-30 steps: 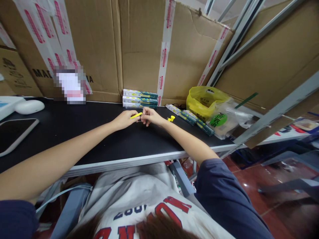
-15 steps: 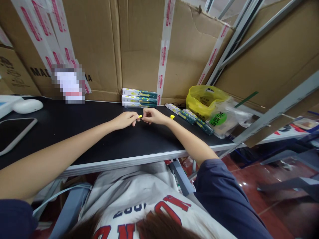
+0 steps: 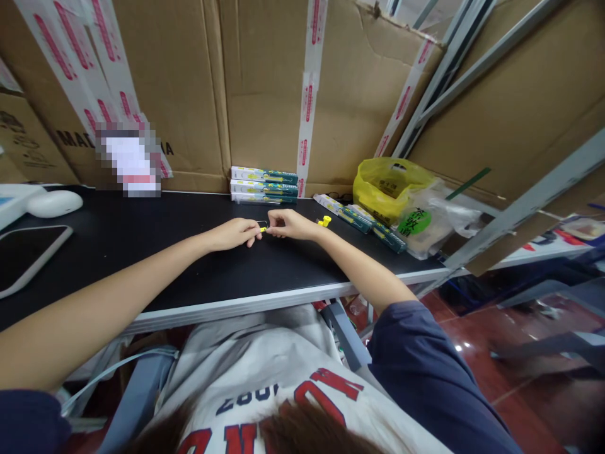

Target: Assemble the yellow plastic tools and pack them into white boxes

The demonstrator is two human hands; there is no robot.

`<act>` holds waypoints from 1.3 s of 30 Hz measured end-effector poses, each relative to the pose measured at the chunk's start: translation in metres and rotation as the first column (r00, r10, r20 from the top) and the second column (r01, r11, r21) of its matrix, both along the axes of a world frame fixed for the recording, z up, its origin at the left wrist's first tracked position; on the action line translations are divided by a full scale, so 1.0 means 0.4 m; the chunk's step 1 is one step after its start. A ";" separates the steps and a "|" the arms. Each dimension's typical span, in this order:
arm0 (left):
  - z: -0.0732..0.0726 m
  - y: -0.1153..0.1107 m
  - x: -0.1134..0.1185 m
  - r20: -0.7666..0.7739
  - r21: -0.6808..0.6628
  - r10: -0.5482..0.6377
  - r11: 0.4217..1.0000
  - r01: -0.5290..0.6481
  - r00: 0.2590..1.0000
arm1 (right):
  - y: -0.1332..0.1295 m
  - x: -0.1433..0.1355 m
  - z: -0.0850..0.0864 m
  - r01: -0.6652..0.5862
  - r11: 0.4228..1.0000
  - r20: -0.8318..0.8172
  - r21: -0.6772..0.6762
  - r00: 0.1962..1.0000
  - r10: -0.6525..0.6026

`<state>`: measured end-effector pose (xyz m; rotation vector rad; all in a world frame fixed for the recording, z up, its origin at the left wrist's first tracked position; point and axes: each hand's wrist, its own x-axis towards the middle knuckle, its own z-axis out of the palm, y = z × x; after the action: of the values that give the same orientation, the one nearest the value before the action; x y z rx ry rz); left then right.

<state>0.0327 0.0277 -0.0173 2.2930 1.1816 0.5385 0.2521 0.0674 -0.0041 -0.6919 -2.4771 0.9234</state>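
Note:
Over the middle of the black table (image 3: 208, 271), my left hand (image 3: 239, 233) pinches a small yellow piece (image 3: 263, 230), with a thin curved wire showing just above it. My right hand (image 3: 285, 225) is closed at the piece's right side, its fingertips touching or nearly touching it; whether it grips the piece or the wire is too small to tell. Another yellow part (image 3: 325, 221) lies just right of my right wrist. Behind my hands, slim white-and-green boxes (image 3: 263, 187) are stacked against the cardboard.
More slim boxes (image 3: 357, 219) lie at the right, beside a yellow plastic bag (image 3: 390, 189) and a clear bag (image 3: 420, 227). A dark-screened tablet (image 3: 31, 255) and a white rounded device (image 3: 55, 203) are at the left. Large cardboard (image 3: 265, 82) stands behind; a metal frame (image 3: 534, 202) rises at the right.
The yellow piece has turned and sits slightly lower between my hands, and the wire now shows above it. More of the yellow part beside my right wrist is visible.

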 end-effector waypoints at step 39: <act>0.001 -0.004 -0.010 0.012 0.028 0.008 1.000 -0.008 1.000 | 0.005 -0.004 -0.008 0.052 0.996 -0.011 0.074 0.999 -0.051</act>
<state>0.0287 0.0260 -0.0171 2.3069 1.1854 0.5742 0.2506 0.0695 -0.0073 -0.7216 -2.4604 0.8092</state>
